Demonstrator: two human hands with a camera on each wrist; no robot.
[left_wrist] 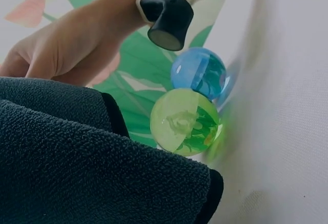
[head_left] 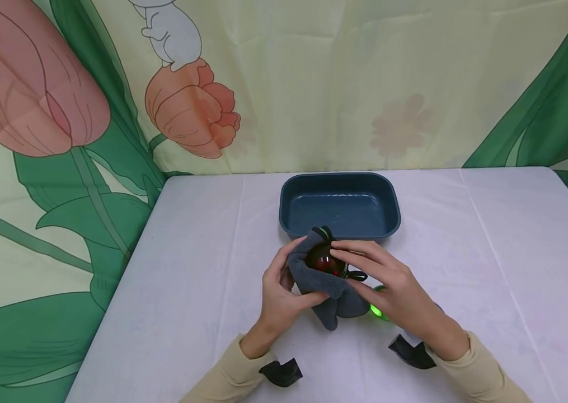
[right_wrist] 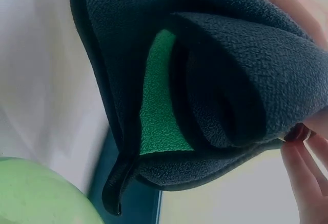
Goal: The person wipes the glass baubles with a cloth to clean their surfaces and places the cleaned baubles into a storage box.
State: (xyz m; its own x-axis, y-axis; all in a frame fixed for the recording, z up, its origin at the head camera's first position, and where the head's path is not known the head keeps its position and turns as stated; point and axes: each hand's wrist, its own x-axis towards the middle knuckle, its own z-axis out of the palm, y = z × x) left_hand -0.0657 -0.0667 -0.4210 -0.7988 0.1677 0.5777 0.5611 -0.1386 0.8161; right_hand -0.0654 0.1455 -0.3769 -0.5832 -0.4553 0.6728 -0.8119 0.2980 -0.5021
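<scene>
A dark grey towel point(head_left: 346, 302) with black edging is bunched in my left hand point(head_left: 281, 299), its fingers behind the cloth and the thumb in front. Nestled in the towel's fold is a clear dark-red ball point(head_left: 321, 260), which my right hand point(head_left: 394, 282) holds between fingertips and thumb. The right wrist view shows a green patch point(right_wrist: 161, 106) on the towel. Partly behind my right hand, a clear green ball point(head_left: 378, 312) rests on the table. In the left wrist view, a clear blue ball point(left_wrist: 197, 73) sits beside the green one.
Behind my hands stands a dark blue plastic basin point(head_left: 339, 211) on the white-covered table point(head_left: 198, 268). A printed curtain point(head_left: 314, 84) hangs beyond the table's far edge. Black camera mounts point(head_left: 282, 373) are attached near both wrists.
</scene>
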